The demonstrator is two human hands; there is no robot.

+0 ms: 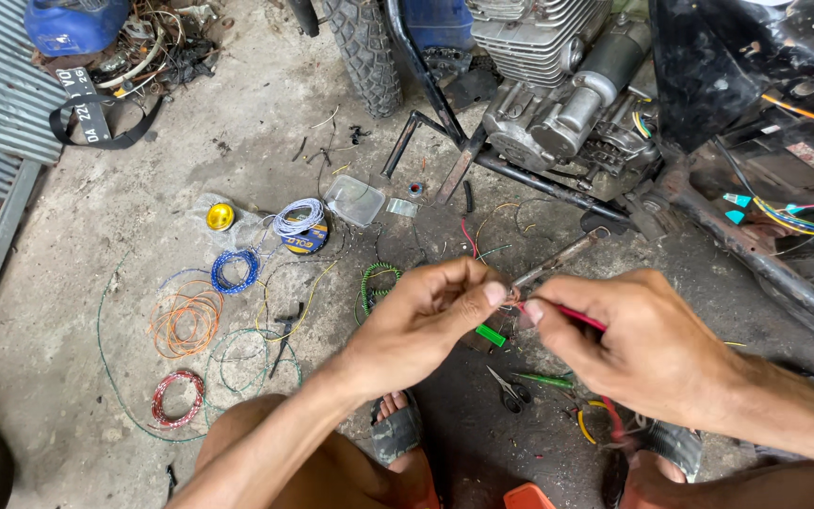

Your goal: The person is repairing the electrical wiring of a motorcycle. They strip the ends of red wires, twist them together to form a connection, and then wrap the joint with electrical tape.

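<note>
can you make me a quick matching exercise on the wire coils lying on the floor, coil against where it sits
Things:
1. red coil
2. orange coil
3. blue coil
4. white coil

Places:
A. on top of a round spool, beside a clear plastic box
B. nearest the person's knee, lowest in the view
C. just below the yellow round cap
D. between the blue coil and the red coil

Pairs: 1-B, 2-D, 3-C, 4-A
</note>
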